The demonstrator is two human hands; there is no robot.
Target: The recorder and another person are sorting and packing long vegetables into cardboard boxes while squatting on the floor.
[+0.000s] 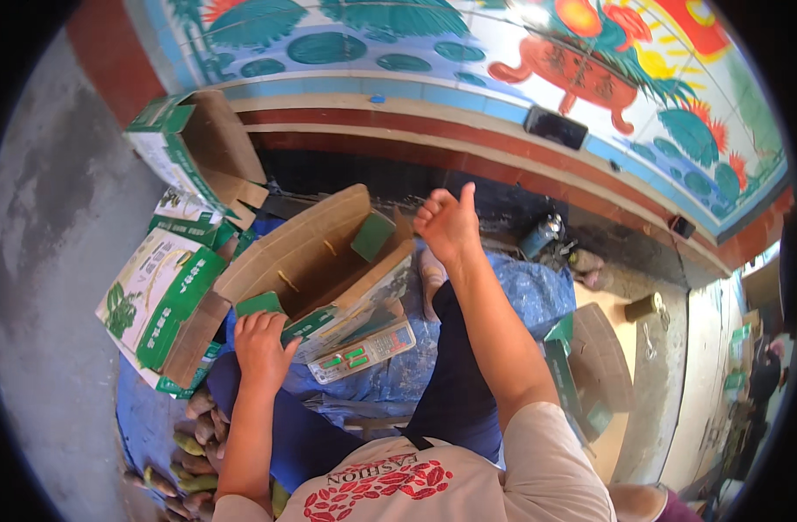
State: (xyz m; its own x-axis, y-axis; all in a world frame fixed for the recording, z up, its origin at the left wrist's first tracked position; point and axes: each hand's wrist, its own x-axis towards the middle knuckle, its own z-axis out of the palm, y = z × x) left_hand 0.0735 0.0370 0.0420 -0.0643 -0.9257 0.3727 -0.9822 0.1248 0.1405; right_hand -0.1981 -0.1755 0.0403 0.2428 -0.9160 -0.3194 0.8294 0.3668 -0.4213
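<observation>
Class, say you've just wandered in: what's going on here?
A seated person has their left hand on the near left corner of an open box. The right hand is raised by its right end, with nothing visible in it. A scale shows just in front. Vegetables lie at lower left.

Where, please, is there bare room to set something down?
Grey floor lies bare left of the piled cartons; blue tarp shows bare between the right forearm and the rightmost carton. Around the left hand and forearm it is crowded: central open carton, digital scale, root vegetables.
</observation>
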